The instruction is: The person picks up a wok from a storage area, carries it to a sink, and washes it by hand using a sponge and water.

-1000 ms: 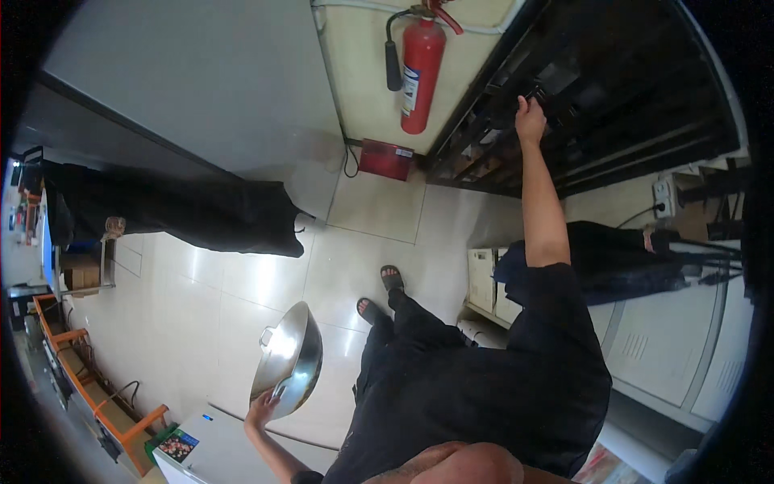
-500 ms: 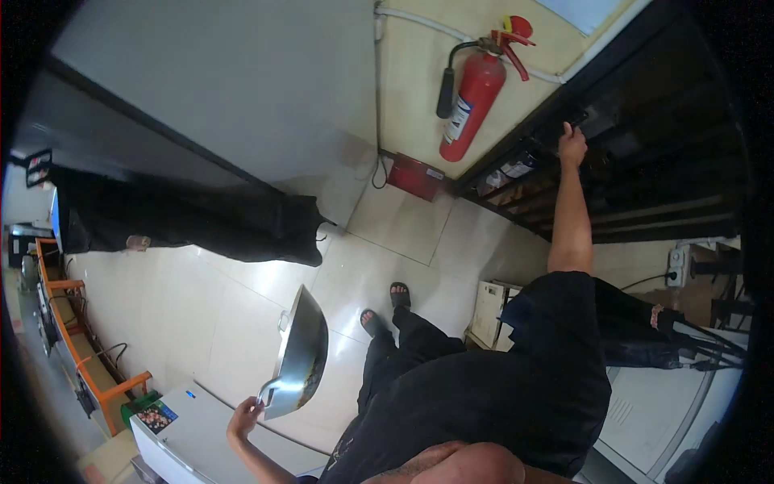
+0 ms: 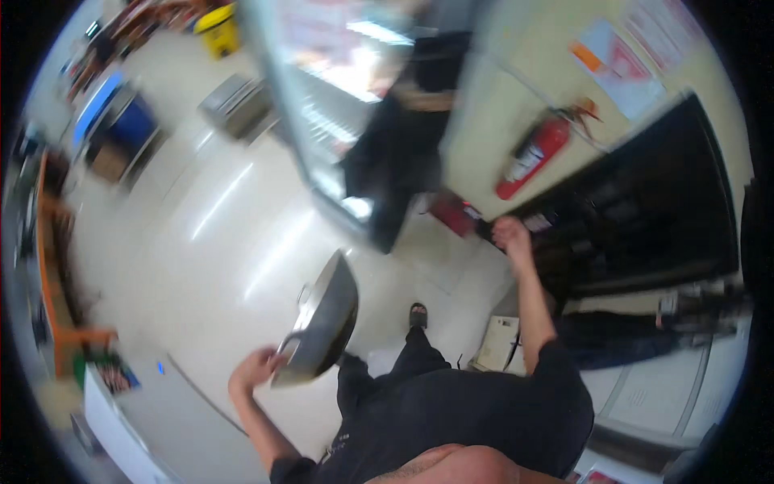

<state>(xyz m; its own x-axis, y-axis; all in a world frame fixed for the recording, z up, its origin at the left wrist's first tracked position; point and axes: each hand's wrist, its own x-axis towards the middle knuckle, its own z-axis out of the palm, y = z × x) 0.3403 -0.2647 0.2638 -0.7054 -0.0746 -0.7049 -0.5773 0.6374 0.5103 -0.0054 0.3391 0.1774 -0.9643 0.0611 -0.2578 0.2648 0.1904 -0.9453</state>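
Note:
My left hand [image 3: 254, 367] is closed around a loop handle of a large metal wok [image 3: 326, 315], which hangs tilted on its side in front of my legs. A second loop handle shows on the wok's far rim. My right hand [image 3: 512, 234] is closed in a fist in front of the dark shelf unit [image 3: 653, 202]. A small dark shape sticks out by its fingers, but blur hides what it is.
A red fire extinguisher [image 3: 534, 157] hangs on the wall, above a red box [image 3: 453, 211] on the floor. Dark cloth [image 3: 395, 161] hangs beside a shiny panel. A white cabinet top [image 3: 173, 415] is at the lower left, an orange frame [image 3: 56, 282] beyond it.
My right hand has drawn back from inside the dark shelf unit, down and left. The view has swung, showing more floor at the far left. My left hand still holds the wok.

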